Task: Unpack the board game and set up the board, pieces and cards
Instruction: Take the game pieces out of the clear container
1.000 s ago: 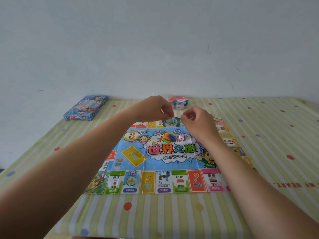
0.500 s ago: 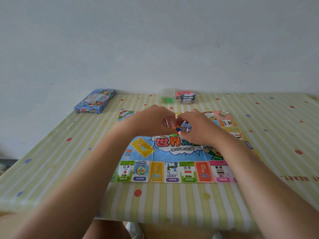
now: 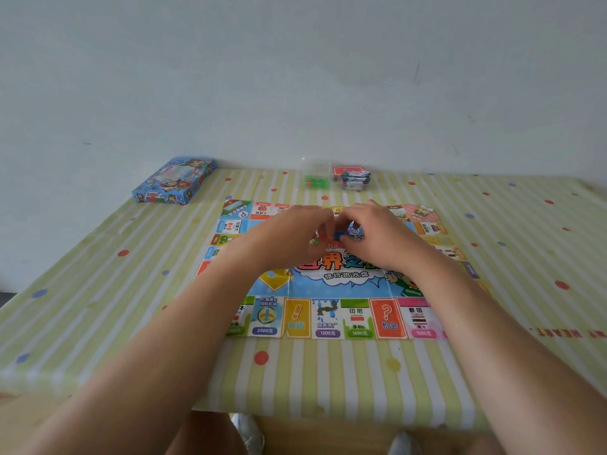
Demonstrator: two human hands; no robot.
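Board: a paper game board (image 3: 328, 290) lies flat and unfolded in the middle of the desk (image 3: 98, 323), fold creases showing; a blue centre with a cartoon cloud, and a border of coloured squares all round.
Board writing: big multicoloured characters in the centre, partly hidden by the hands, with 银行游戏盘 beneath them. Near-edge squares read 2000元, 命运 with an exclamation mark, 自来水厂 1200元, 印尼 1600元, 机会 with a question mark, and 泰国 1000元. A "P" square sits at the far left corner.
Left hand: the left hand (image 3: 289, 234) is over the board's centre, fingertips bunched towards the right hand – pinching something small and reddish, though what it is I cannot tell.
Right hand: the right hand (image 3: 377, 234) meets it fingertip to fingertip, closed on a small blue piece (image 3: 338, 235).
Die: a white die (image 3: 359, 237) with dark pips sits just beside the blue piece, under the right fingers.
Box: the game box (image 3: 174, 180) – blue, with cartoon figures and a pale window – lies flat at the desk's far left, well apart from the board.
Cards: a stack of cards (image 3: 355, 178), with a red card (image 3: 348, 170) behind it, at the far edge beyond the board.
Clear packet: a transparent container (image 3: 317, 174) holding small green bits, just left of the cards.
Desk cover: green-and-white stripes with coloured dots; red lettering at the right edge, upside down, not fully readable.
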